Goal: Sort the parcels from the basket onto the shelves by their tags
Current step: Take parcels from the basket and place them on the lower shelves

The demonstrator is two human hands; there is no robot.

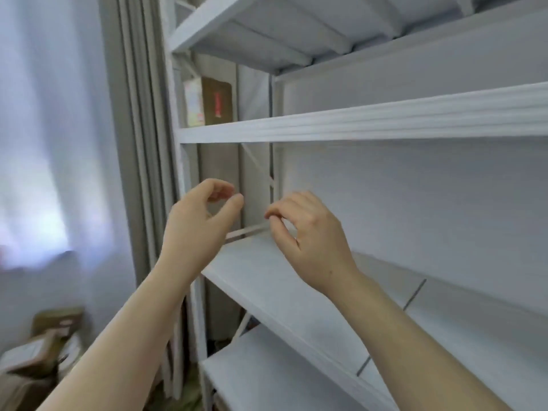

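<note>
Parcels (38,348) lie low left; empty hands (198,221) face white shelves (296,286).

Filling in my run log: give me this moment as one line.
left hand: empty, fingers curled | right hand: empty | parcel: upright on upper shelf | more parcels: low left

Two hands (201,221), one shelved parcel (207,102)

We seem to be in a small storeroom: white metal shelving (355,126) fills the right side, a cardboard parcel (207,102) stands at the left end of an upper shelf, more boxes (38,348) are piled on the floor beside a curtained window (44,143).
</note>
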